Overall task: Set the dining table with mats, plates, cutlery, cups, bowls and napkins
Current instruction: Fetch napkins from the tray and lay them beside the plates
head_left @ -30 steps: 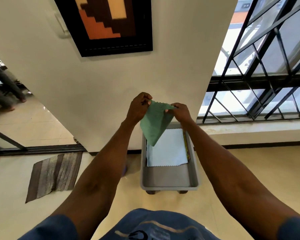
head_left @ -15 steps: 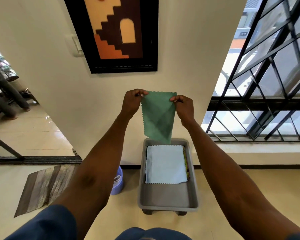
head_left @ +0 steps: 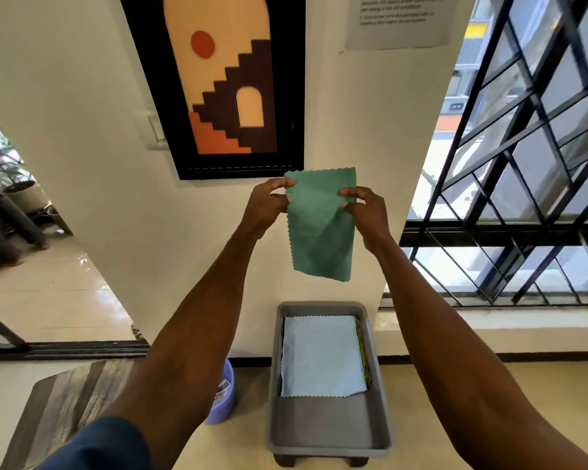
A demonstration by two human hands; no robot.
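Note:
A green napkin (head_left: 319,228) with zigzag edges hangs in the air in front of the wall. My left hand (head_left: 267,205) pinches its upper left edge and my right hand (head_left: 365,206) pinches its upper right edge. The cloth hangs flat between them, its top edge standing above my fingers. Below it on the floor stands a grey tray (head_left: 326,432). A light blue napkin (head_left: 319,356) lies on a stack of other cloths in the tray's far half.
A framed picture (head_left: 224,83) hangs on the wall ahead. A barred window (head_left: 523,184) fills the right side. A lilac bucket (head_left: 223,396) stands left of the tray, a striped rug (head_left: 68,405) further left. A person's legs (head_left: 11,212) show through the left doorway.
Both hands have lifted the green napkin higher above the tray and spread it from a drooping fold into a flat hanging sheet. My view has tilted upward.

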